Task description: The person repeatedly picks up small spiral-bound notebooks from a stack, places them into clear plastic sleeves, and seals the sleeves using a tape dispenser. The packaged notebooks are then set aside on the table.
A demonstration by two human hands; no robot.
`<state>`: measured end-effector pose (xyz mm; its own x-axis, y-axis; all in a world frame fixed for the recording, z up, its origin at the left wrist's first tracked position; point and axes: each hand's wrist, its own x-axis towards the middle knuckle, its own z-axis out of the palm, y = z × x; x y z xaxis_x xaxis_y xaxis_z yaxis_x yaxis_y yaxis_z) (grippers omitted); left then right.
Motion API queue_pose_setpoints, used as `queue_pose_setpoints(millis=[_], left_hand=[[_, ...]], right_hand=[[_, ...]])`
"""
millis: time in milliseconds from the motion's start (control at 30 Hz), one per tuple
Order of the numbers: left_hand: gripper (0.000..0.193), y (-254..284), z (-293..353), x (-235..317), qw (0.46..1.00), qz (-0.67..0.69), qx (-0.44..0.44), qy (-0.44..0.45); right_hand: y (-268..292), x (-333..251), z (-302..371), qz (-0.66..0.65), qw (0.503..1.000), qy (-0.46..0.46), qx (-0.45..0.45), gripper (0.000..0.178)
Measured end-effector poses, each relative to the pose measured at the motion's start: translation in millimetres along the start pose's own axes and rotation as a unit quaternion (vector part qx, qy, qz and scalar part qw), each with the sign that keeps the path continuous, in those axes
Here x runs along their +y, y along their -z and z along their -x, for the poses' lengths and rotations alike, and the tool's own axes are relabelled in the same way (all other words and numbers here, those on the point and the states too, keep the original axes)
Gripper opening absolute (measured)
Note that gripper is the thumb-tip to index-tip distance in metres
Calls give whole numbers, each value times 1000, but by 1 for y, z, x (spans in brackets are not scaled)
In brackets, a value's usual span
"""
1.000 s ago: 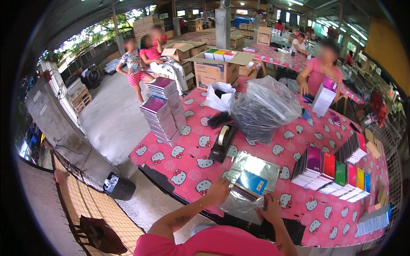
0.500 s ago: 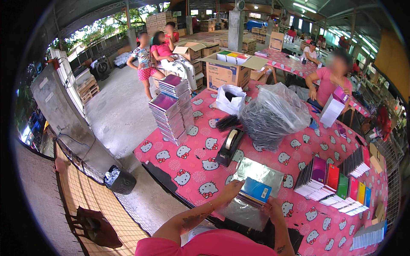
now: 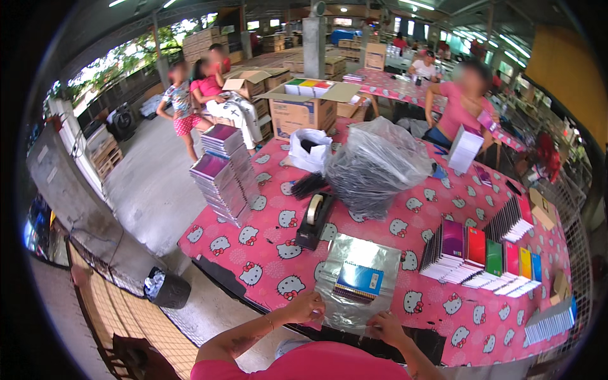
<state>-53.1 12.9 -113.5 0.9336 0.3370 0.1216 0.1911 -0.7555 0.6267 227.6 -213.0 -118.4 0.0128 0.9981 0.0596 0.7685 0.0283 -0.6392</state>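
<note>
The left hand [image 3: 308, 306] and right hand [image 3: 386, 328], gripping the notebooks' edges a moment ago, now sit lower, at the clear plastic's [image 3: 345, 318] near corners. Their fingers are bunched narrow; I can't tell whether they pinch it. The notebooks [image 3: 360, 278], blue uppermost, lie within the plastic's outline, untouched; their placing looks done. Beyond stands a tape dispenser [image 3: 313, 221].

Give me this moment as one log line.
left hand: at clear plastic, lower left | right hand: at its lower right | blue notebook: over or inside it, unclear | beyond: black tape dispenser
</note>
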Motion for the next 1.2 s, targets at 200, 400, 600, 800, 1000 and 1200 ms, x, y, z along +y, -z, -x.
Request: queue_pose_setpoints(millis=[200,400,600,800,1000,1200], left_hand=[[16,-4,-18,3,995,-59,73,-22],[22,14,-6,8,981,-91,47,-164],[21,22,-36,35,989,-41,135,-45],[18,12,-44,2,975,138,161,63],[16,12,-81,-31,841,460,121,259],[18,20,-86,-33,828,475,96,281]], right_hand=[[3,-7,-11,-48,994,-59,79,15],[8,-20,5,41,999,-13,-2,15],[31,-16,-18,-100,979,-123,129,21],[34,-11,-48,-91,929,-211,291,19],[-8,-87,-63,202,937,-62,277,37],[-35,-92,-77,210,951,-53,220,50]])
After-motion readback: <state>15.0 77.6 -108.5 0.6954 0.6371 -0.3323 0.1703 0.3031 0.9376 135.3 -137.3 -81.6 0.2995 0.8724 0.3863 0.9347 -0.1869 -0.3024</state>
